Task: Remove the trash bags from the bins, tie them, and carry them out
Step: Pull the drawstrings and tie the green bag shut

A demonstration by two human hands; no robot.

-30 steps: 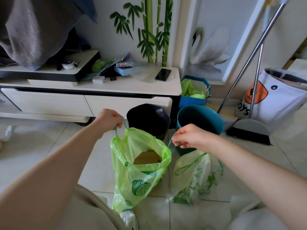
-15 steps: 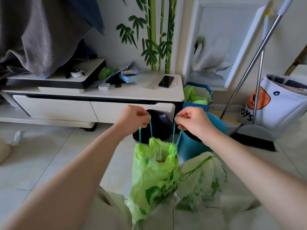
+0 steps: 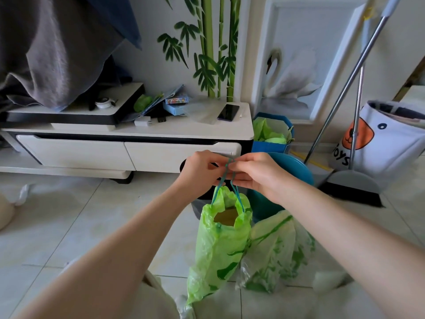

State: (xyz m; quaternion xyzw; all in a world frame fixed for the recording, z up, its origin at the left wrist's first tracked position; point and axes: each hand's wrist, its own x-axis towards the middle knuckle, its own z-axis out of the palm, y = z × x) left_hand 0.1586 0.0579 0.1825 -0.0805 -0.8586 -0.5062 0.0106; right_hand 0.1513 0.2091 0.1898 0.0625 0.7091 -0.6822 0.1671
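Note:
A bright green trash bag (image 3: 219,240) hangs from its teal drawstrings (image 3: 227,178), its mouth partly gathered with brown cardboard showing inside. My left hand (image 3: 200,171) and my right hand (image 3: 255,173) meet above it, each pinching a drawstring loop, fingertips touching. A paler green-printed bag (image 3: 278,252) slumps on the floor to its right. Behind my hands stand a dark bin (image 3: 197,208), mostly hidden, and a teal bin (image 3: 296,166). A small blue bin (image 3: 271,146) with a green liner sits by the cabinet.
A low white TV cabinet (image 3: 128,143) carries a phone (image 3: 228,112) and clutter. A broom and dustpan (image 3: 351,183) lean on the wall at right, beside a white toy basket (image 3: 388,143). Grey cloth (image 3: 53,47) hangs top left. The floor is pale tile.
My hands have come together from apart, pulling the drawstrings and narrowing the green bag's mouth. The bag has been lifted and hangs higher and slimmer than before.

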